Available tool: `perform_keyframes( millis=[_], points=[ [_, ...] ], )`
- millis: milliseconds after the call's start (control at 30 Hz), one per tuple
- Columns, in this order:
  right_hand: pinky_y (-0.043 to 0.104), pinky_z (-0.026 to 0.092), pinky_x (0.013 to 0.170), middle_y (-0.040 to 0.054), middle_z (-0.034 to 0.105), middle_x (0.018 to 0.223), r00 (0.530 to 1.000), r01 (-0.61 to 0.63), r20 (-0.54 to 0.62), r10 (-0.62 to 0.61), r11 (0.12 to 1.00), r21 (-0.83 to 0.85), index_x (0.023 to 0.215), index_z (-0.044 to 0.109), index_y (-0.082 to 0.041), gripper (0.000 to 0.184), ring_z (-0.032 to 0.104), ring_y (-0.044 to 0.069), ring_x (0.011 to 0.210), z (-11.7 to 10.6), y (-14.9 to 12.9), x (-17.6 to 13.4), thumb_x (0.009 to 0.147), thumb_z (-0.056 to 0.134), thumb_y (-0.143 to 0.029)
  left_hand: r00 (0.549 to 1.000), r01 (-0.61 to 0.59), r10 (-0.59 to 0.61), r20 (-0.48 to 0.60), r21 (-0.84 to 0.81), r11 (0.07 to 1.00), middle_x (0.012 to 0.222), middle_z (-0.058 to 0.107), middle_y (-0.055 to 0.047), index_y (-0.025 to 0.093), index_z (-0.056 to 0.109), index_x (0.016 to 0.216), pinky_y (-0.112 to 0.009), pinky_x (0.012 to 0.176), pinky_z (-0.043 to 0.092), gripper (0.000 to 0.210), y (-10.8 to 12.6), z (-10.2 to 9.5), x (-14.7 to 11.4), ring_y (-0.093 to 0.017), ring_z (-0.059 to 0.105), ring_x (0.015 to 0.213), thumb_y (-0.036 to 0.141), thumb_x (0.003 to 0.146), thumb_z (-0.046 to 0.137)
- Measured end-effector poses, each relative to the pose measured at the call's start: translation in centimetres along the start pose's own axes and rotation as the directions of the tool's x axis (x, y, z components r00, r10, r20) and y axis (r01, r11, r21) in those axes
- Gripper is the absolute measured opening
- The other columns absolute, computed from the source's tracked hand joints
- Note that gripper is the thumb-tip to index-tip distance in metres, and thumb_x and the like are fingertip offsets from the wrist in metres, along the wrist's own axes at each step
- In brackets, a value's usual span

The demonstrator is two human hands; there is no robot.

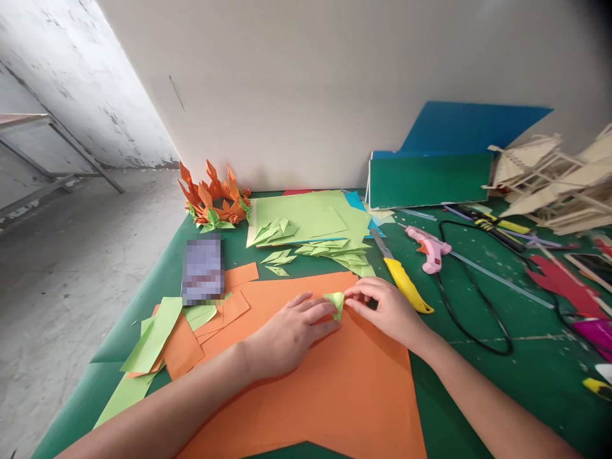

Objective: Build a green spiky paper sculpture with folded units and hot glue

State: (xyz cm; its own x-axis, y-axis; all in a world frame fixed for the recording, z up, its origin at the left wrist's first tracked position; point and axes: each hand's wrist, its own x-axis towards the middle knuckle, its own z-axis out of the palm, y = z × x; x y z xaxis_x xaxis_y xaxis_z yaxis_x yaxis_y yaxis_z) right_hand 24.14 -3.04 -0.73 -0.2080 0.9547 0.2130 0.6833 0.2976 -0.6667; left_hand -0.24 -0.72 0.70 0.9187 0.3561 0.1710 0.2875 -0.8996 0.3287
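Observation:
A small folded piece of light green paper [338,305] is between my hands, above a large orange sheet [335,395]. My left hand [289,331] grips its left side, with the thumb below and the fingers on top. At its right edge, the thumb and forefinger of my right hand [382,309] are pinched together on the paper. Beyond my hands lie several folded green paper leaves [335,252], near stacked green sheets [306,213]. Just right of my right hand is a yellow utility knife [404,280] with its blade out.
An orange paper crown-like piece [217,197] stands at the back left. A blurred-out rectangular object [203,271] and cut paper strips [153,335] lie at left. To the right are a pink glue gun [430,247] with a black cord and a wooden stick model [559,178].

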Motion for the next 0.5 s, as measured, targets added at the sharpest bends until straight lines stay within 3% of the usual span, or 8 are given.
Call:
perform_keyframes(
  millis=[200,367,500],
  points=[
    [0.028,0.047,0.055,0.0023,0.065,0.074,0.996,-0.069,-0.044,0.071,0.997,0.047,0.077,0.066,-0.022,0.015,0.055,0.015,0.061,0.7,-0.3,0.2,0.087,0.06,-0.031,0.997,-0.009,0.01,0.072,-0.009,1.0,0.139,0.055,-0.005,0.024,0.047,0.136,-0.05,0.113,0.024,0.054,0.1,-0.1,0.1,-0.027,0.043,0.131,0.007,0.085,0.041],
    [0.027,0.045,0.056,0.0019,0.064,0.072,0.994,-0.064,-0.086,0.062,0.998,-0.018,0.074,0.063,-0.021,0.011,0.056,0.015,0.062,1.2,-0.5,0.3,0.084,0.058,-0.024,0.998,0.005,-0.007,0.068,0.02,1.0,0.141,0.054,-0.005,0.023,0.046,0.137,-0.05,0.112,0.023,0.052,0.5,-0.1,0.2,-0.025,0.043,0.13,0.007,0.088,0.039],
    [0.026,0.043,0.058,0.0008,0.062,0.071,0.992,-0.075,-0.101,0.069,0.996,-0.057,0.072,0.061,-0.021,0.009,0.055,0.014,0.063,1.5,-0.7,0.4,0.081,0.058,-0.02,0.994,0.078,-0.079,0.07,0.014,0.997,0.137,0.057,-0.005,0.022,0.051,0.132,-0.047,0.109,0.028,0.037,1.2,-0.2,0.6,-0.025,0.046,0.125,0.024,0.098,0.037]
  ],
)
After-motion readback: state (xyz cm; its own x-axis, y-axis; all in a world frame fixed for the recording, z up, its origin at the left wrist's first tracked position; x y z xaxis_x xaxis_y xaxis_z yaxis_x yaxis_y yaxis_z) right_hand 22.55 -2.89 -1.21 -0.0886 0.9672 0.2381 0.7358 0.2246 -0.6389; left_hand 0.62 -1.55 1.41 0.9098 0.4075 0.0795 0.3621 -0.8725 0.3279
